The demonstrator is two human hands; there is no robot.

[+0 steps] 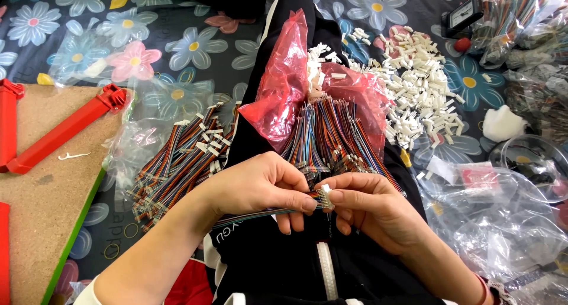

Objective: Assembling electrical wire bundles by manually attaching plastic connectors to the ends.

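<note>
My left hand [260, 186] pinches a flat multicoloured ribbon cable [248, 215] near its end, and the cable trails back under the hand. My right hand [370, 207] holds a small white plastic connector [325, 197] at that cable's tip, thumb and forefinger closed on it. Both hands meet over my lap in black trousers [278, 257]. Just beyond them a bundle of loose coloured cables [328, 136] lies on a red plastic bag [284, 80].
A pile of white connectors [414, 86] is spread on the flowered cloth [195, 44] at the right. Finished cables [177, 163] lie on clear plastic at the left. A cork board [41, 186] with red bars [65, 130] sits far left. Clear bags [497, 210] fill the right side.
</note>
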